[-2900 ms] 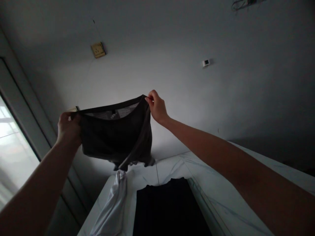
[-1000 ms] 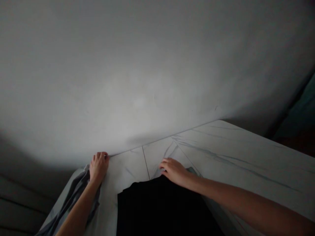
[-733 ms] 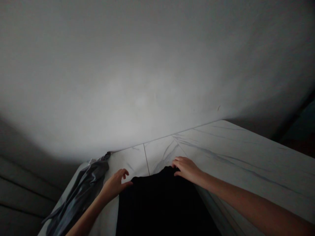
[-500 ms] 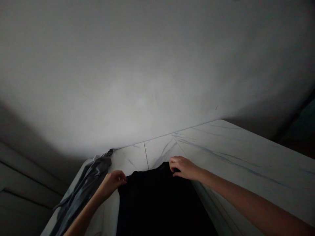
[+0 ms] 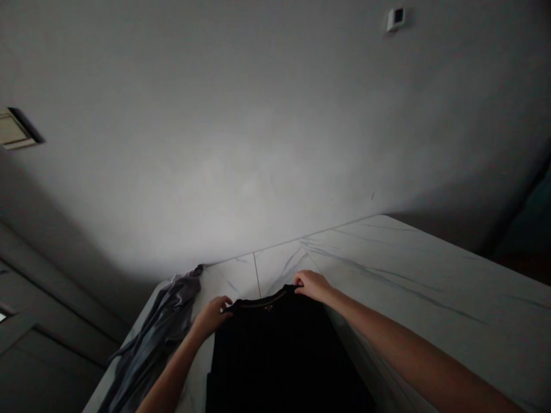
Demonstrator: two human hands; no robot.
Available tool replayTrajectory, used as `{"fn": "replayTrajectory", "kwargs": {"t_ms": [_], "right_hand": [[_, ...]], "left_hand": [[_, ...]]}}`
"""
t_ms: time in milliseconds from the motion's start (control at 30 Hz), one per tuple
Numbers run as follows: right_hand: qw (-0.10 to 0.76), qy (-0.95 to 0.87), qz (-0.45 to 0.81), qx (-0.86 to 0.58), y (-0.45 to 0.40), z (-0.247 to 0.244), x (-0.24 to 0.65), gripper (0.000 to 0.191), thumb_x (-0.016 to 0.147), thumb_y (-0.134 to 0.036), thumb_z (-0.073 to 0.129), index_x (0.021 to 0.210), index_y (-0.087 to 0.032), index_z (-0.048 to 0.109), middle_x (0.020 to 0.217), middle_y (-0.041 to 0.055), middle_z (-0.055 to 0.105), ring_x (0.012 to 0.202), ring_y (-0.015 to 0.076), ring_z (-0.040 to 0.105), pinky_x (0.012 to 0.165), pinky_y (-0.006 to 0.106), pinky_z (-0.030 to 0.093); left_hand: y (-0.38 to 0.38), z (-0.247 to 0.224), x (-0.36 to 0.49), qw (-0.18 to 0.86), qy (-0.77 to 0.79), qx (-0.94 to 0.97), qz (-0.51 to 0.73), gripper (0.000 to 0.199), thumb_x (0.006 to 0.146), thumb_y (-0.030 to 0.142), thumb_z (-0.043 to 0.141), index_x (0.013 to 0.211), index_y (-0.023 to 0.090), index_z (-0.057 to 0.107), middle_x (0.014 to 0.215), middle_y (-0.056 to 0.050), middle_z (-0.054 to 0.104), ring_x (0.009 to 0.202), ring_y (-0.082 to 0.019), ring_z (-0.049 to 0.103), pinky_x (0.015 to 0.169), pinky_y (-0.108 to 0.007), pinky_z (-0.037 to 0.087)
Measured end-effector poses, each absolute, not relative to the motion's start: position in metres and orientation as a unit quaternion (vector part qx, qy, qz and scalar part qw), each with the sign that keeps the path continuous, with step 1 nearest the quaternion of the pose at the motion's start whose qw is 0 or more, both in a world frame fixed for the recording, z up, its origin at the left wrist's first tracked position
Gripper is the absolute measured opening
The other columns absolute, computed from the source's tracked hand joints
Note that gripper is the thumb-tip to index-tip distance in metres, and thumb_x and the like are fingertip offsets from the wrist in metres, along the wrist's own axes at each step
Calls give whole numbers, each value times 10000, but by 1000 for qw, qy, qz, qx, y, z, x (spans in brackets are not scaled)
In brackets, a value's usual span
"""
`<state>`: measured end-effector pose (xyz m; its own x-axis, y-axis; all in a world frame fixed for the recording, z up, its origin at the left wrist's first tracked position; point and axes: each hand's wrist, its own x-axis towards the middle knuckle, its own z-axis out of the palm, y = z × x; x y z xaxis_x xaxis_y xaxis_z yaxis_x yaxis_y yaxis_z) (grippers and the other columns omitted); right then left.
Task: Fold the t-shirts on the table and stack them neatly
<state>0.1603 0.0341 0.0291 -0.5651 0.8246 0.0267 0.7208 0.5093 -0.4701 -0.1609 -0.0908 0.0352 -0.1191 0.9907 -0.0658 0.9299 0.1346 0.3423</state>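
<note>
A black shirt is spread out below me, its neckline toward the wall and its lower part running out of view at the bottom. My left hand pinches the shoulder at the left of the collar. At the other side of the neckline, my right hand grips the fabric between thumb and fingers. A small mark, perhaps a label, shows inside the collar. Under the shirt lies a white marble-patterned table.
Crumpled grey clothing lies along the table's left edge, beside my left forearm. A plain wall borders the far edge. A small white device is on the wall, and a panelled door stands at left.
The collar is now opened wider, so its inner back edge shows. My left hand has shifted slightly right, and the camera view has tilted up, bringing the wall device into sight.
</note>
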Motion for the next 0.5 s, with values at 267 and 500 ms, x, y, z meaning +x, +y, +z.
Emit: {"fn": "replayTrajectory", "kwargs": {"t_ms": [267, 500], "right_hand": [[217, -879, 206, -372, 16, 35, 162, 94, 776, -153, 680, 860, -192, 664, 939, 42, 666, 905, 184, 599, 786, 268, 420], [316, -852, 267, -320, -12, 71, 168, 101, 814, -130, 609, 877, -202, 639, 912, 30, 690, 871, 173, 630, 796, 283, 444]], "left_hand": [[-107, 51, -146, 108, 738, 644, 171, 97, 696, 294, 567, 759, 271, 637, 798, -26, 601, 768, -247, 620, 753, -381, 468], [-134, 88, -132, 122, 741, 595, 287, 133, 750, 380, 512, 781, 260, 562, 886, -30, 642, 875, -239, 627, 819, -352, 476]]}}
